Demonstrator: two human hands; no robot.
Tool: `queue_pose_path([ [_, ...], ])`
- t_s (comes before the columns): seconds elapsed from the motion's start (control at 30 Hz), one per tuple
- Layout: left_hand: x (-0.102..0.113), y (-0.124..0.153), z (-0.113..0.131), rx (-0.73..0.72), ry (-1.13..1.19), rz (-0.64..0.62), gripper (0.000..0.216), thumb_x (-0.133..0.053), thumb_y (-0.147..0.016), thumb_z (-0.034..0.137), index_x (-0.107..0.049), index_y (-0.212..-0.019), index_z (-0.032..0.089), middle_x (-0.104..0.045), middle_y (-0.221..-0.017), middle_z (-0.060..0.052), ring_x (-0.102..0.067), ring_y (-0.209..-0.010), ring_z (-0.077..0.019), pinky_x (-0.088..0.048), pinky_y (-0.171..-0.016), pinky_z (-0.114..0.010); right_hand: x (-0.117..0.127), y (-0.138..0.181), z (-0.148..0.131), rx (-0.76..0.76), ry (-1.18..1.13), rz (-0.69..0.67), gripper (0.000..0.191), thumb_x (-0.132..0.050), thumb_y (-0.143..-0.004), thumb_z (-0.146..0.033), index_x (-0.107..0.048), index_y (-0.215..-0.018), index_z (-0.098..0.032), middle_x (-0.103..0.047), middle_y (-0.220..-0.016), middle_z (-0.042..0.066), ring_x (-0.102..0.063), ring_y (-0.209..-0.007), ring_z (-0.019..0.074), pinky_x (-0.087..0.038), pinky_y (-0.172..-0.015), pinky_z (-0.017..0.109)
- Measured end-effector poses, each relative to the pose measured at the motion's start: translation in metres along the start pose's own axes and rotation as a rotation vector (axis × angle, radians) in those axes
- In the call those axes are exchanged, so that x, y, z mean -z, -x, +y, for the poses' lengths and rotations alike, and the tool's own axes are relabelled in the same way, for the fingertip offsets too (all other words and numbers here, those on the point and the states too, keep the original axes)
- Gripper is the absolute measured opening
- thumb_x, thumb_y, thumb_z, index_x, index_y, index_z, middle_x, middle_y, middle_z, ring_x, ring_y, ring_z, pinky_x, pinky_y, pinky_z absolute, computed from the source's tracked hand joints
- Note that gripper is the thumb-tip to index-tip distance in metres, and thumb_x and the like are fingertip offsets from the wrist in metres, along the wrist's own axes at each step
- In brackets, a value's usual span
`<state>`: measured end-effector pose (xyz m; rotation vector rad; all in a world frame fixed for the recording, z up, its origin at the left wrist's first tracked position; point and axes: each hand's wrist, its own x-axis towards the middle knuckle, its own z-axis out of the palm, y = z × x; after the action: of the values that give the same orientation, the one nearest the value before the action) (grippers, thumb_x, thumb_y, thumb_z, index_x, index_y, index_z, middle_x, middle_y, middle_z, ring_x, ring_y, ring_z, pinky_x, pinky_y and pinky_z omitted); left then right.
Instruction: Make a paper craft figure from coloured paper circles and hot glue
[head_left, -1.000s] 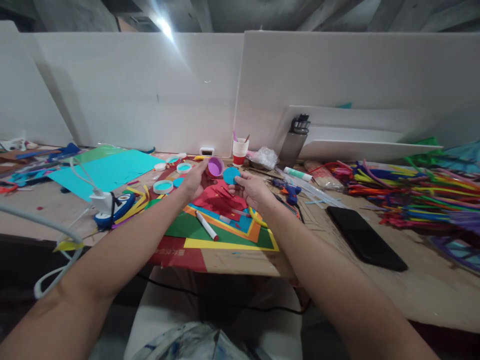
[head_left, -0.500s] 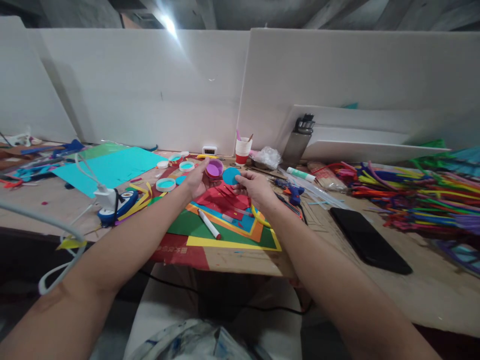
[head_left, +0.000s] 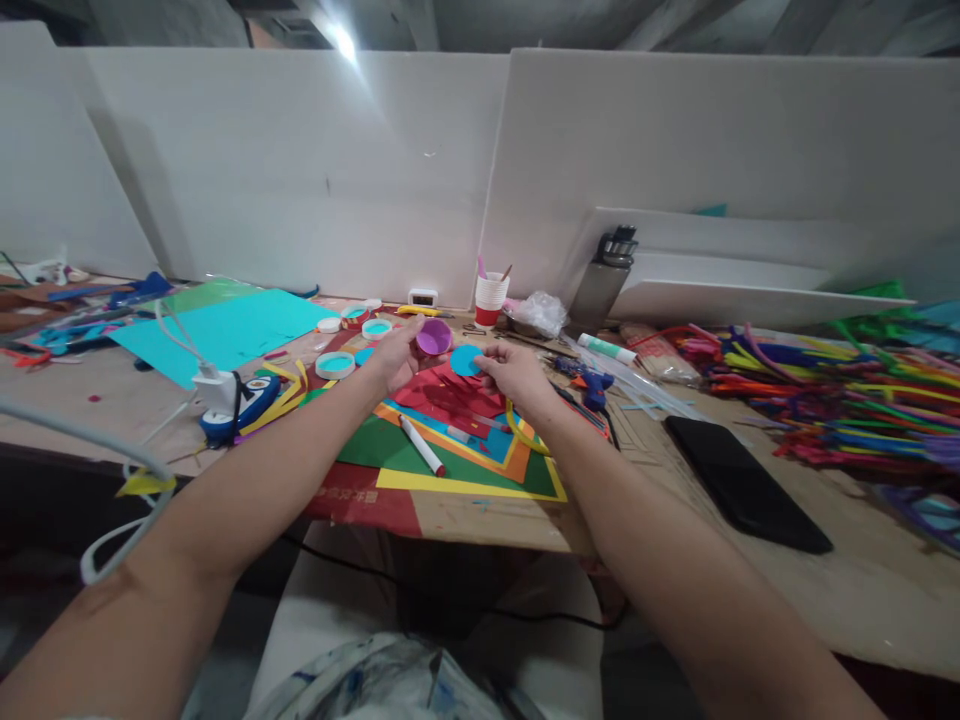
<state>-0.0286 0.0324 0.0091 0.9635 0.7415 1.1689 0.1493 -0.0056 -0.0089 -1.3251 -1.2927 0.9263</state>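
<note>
- Left hand (head_left: 396,358): fingertips clamped on a small round purple plastic lid (head_left: 433,337), held above the table, open side toward the camera.
- Right hand (head_left: 514,374): thumb and forefinger pinched on the edge of a flat blue paper disc (head_left: 465,360), just right of the lid.
- Beneath both: red paper scraps (head_left: 450,397) on stacked coloured sheets (head_left: 465,470); a white marker pen (head_left: 421,446) lies there.

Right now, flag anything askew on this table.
The green, yellow and orange paper sheets lie skewed to the brown table's front edge, with a white red-capped marker loose across them. The left hand holds a purple plastic cap, the right hand a blue paper disc.
</note>
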Motion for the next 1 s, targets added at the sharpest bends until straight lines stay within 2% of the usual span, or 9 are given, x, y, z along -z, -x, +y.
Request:
queue_pose_path([
  [0.17,0.004,-0.002,-0.002,-0.058,-0.057,0.0,0.01,-0.061,-0.082,0.015,-0.064,-0.091,0.01,-0.071,-0.088,-0.01,-0.069,-0.079,-0.0171,-0.057,-0.066,-0.028,0.003,-0.004,0.007,0.032,0.144,-0.026,0.004,-0.064,-0.077,-0.019,-0.06,-0.076,-0.019,-0.057,-0.048,-0.005,-0.052,-0.04,0.0104,-0.04,-0.04,0.021],
  [0.23,0.005,-0.002,-0.003,-0.061,-0.093,0.002,0.011,-0.059,-0.08,0.009,-0.064,-0.09,0.01,-0.071,-0.084,-0.009,-0.069,-0.075,-0.0156,-0.056,-0.064,-0.025,0.004,-0.005,0.011,0.071,0.242,-0.048,0.003,-0.064,-0.077,-0.022,-0.062,-0.077,-0.019,-0.057,-0.049,-0.004,-0.053,-0.043,0.0118,-0.04,-0.044,0.022],
  [0.37,0.004,0.0,0.0,-0.066,-0.136,0.019,0.012,-0.06,-0.079,0.014,-0.063,-0.09,0.013,-0.07,-0.078,-0.007,-0.068,-0.07,-0.0143,-0.048,-0.052,-0.019,0.005,-0.004,0.015,0.115,0.417,-0.069,0.009,-0.069,-0.074,-0.024,-0.067,-0.081,-0.02,-0.061,-0.057,-0.002,-0.057,-0.054,0.0145,-0.044,-0.056,0.027],
  [0.53,0.005,0.0,0.003,-0.089,-0.196,0.072,0.015,-0.063,-0.073,0.018,-0.063,-0.088,0.015,-0.07,-0.079,-0.006,-0.068,-0.067,-0.0136,-0.038,-0.044,-0.017,0.007,0.003,0.005,0.255,0.703,-0.017,0.017,-0.067,-0.078,-0.029,-0.071,-0.091,-0.019,-0.069,-0.085,0.008,-0.061,-0.08,0.0195,-0.044,-0.074,0.03],
  [0.63,0.007,-0.001,0.005,-0.096,-0.209,0.11,0.015,-0.063,-0.073,0.021,-0.063,-0.087,0.015,-0.071,-0.082,-0.007,-0.068,-0.068,-0.0143,-0.039,-0.045,-0.019,0.009,0.008,-0.007,0.282,0.751,-0.037,0.018,-0.061,-0.083,-0.03,-0.071,-0.094,-0.018,-0.069,-0.085,0.008,-0.06,-0.079,0.019,-0.042,-0.07,0.029],
  [0.77,0.008,-0.001,0.009,-0.12,-0.154,0.121,0.019,-0.058,-0.073,0.017,-0.06,-0.092,0.016,-0.07,-0.082,-0.006,-0.069,-0.073,-0.0169,-0.045,-0.049,-0.021,0.013,0.016,-0.026,0.286,0.723,-0.092,0.016,-0.06,-0.084,-0.03,-0.071,-0.088,-0.019,-0.068,-0.077,0.005,-0.058,-0.069,0.0167,-0.038,-0.061,0.027],
  [0.87,0.009,-0.002,0.012,-0.139,-0.111,0.132,0.017,-0.056,-0.074,0.014,-0.058,-0.09,0.015,-0.07,-0.08,-0.006,-0.069,-0.076,-0.0185,-0.049,-0.051,-0.023,0.02,0.021,-0.041,0.328,0.762,-0.075,0.017,-0.058,-0.085,-0.03,-0.071,-0.087,-0.019,-0.068,-0.075,0.005,-0.058,-0.067,0.0168,-0.038,-0.061,0.027],
  [0.93,0.009,-0.002,0.013,-0.146,-0.101,0.136,0.015,-0.055,-0.075,0.013,-0.058,-0.09,0.015,-0.07,-0.081,-0.006,-0.069,-0.078,-0.0184,-0.05,-0.053,-0.023,0.028,0.026,-0.046,0.343,0.898,-0.056,0.019,-0.054,-0.087,-0.029,-0.07,-0.09,-0.018,-0.069,-0.079,0.008,-0.06,-0.07,0.0189,-0.039,-0.064,0.029],
  [1.0,0.009,-0.002,0.013,-0.148,-0.095,0.124,0.014,-0.055,-0.076,0.013,-0.058,-0.09,0.015,-0.07,-0.082,-0.007,-0.069,-0.08,-0.0181,-0.049,-0.053,-0.022,0.037,0.032,-0.042,0.305,1.134,-0.065,0.022,-0.054,-0.088,-0.031,-0.069,-0.092,-0.014,-0.07,-0.086,0.015,-0.063,-0.079,0.0246,-0.041,-0.069,0.032],
])
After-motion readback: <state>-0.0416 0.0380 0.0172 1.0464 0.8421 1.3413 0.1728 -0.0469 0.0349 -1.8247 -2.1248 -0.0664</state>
